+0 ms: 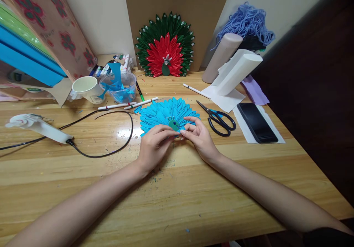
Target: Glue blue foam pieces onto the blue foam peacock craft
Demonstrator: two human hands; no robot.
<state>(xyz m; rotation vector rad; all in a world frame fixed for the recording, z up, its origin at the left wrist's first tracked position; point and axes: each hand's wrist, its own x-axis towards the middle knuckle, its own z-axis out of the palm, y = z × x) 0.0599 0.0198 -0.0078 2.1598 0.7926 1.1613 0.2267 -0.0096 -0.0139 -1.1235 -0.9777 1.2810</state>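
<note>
A blue paper peacock with layered feathers lies on the table in front of me. Its green body has a dark eye spot and small pins fanned above it. My left hand closes with thumb and fingertips at the peacock's front edge, covering part of the feathers. From the other side, my right hand pinches the same edge just below the green body, its forefinger raised over the feathers. The fingertips of both hands almost meet. Whether a small loose piece sits between them is hidden.
Black-handled scissors lie right of the peacock, with a phone beyond. At left are a glue gun with its looping cord, a paper cup and a tub of blue scraps. A red-green peacock stands behind.
</note>
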